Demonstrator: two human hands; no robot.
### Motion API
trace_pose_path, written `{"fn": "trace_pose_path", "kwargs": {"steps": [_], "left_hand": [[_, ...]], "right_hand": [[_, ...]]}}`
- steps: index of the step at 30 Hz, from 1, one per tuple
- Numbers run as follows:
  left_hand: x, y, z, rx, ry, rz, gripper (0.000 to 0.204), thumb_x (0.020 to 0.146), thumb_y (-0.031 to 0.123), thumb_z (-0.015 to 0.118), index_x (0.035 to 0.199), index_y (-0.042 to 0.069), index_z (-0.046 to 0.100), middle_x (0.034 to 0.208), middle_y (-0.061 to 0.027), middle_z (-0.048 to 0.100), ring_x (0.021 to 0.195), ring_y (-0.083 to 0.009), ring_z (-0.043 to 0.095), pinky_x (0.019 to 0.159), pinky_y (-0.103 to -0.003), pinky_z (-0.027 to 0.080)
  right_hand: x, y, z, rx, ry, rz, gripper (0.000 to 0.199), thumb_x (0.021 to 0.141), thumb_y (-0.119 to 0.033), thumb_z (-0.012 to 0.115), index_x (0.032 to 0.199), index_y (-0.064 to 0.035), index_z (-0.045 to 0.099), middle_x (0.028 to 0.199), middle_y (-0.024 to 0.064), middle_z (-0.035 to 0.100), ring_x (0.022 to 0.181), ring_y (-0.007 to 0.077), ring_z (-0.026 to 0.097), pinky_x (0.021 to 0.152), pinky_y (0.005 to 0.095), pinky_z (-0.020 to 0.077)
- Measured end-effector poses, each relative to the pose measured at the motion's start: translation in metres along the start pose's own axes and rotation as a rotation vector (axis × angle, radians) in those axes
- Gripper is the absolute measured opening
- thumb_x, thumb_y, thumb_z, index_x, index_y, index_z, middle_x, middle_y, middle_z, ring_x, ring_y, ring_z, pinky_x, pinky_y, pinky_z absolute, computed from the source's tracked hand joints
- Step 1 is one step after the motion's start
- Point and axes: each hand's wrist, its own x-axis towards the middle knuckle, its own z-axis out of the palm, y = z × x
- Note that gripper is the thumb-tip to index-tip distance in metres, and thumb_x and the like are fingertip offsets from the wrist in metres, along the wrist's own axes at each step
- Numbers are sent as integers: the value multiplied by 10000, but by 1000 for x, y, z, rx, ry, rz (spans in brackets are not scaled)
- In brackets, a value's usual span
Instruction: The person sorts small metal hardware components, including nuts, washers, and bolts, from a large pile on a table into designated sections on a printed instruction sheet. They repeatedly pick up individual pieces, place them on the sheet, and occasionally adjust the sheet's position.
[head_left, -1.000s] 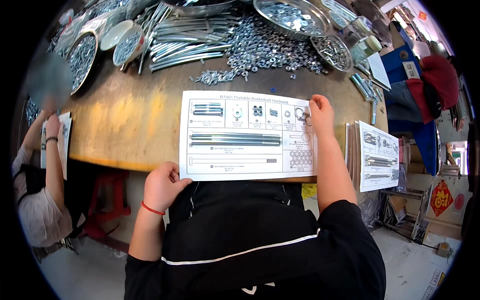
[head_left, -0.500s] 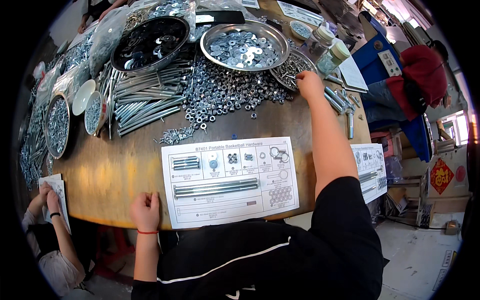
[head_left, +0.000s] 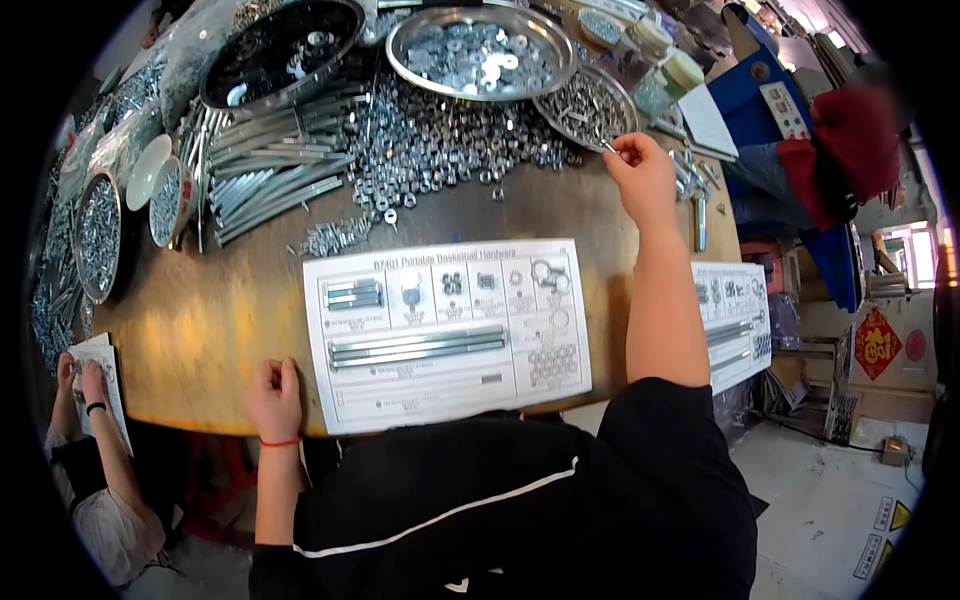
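Note:
My right hand (head_left: 642, 180) is beside the near rim of a round metal dish (head_left: 630, 128) of small silver parts. Its thumb and fingers pinch a small slim metal piece (head_left: 609, 148), too small to name exactly. My left hand (head_left: 274, 398) rests by the table's front edge with curled fingers; anything inside is hidden. Between my arms lies a white printed sheet (head_left: 450, 400) divided into boxes. Long bolts (head_left: 420, 346), short bolts (head_left: 353, 295), nuts (head_left: 453, 283) and ring clamps (head_left: 550, 275) show in some boxes, while others have line drawings.
Behind the sheet are heaped nuts (head_left: 440, 150), long bolts (head_left: 280, 150), a steel bowl of washers (head_left: 395, 70) and a black bowl (head_left: 215, 95). Lidded jars (head_left: 680, 75) stand back right. Another sheet (head_left: 735, 365) lies right. One person's hands (head_left: 88, 378) are at left; another person (head_left: 850, 150) is at right.
My right hand has drawn back from inside the dish to its near rim, with the small metal piece now showing in the pinch. My left hand stays by the edge. The view has shifted slightly.

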Motion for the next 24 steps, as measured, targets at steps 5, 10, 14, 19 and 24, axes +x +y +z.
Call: {"fn": "trace_pose_path", "kwargs": {"steps": [5,10,14,19,24], "left_hand": [[2,-5,0,-57,16,50,251,924,257,669,790,48,626,620,-44,583,559,-132,533,554,-295,438],[1,5,-7,-20,-7,37,263,929,271,665,798,47,626,627,-38,586,560,-124,524,557,-287,434],[2,-2,-4,-36,17,81,262,928,274,666,805,45,632,622,-48,582,555,-128,523,550,-289,426],[1,1,-7,-17,35,109,256,924,275,670,806,49,638,612,-54,577,544,-135,519,539,-301,418],[1,2,-7,12,35,108,258,921,279,673,803,51,641,607,-59,578,536,-147,528,533,-305,417]], "right_hand": [[-109,-4,-27,229,-158,285,118,808,-17,713,919,-8,678,783,-30,611,685,47,517,621,205,413],[-183,4,-36,387,-222,315,152,808,9,688,960,3,681,828,-1,651,735,69,569,668,217,458],[-203,5,-34,414,-307,336,177,816,0,690,991,14,666,829,-3,648,736,59,564,658,210,455],[-199,-7,-33,258,-370,327,135,808,0,681,942,-5,682,761,-25,597,686,47,517,625,203,425],[-197,-5,-37,266,-312,246,120,785,17,678,901,-11,689,772,3,600,666,79,526,619,220,429]]}}
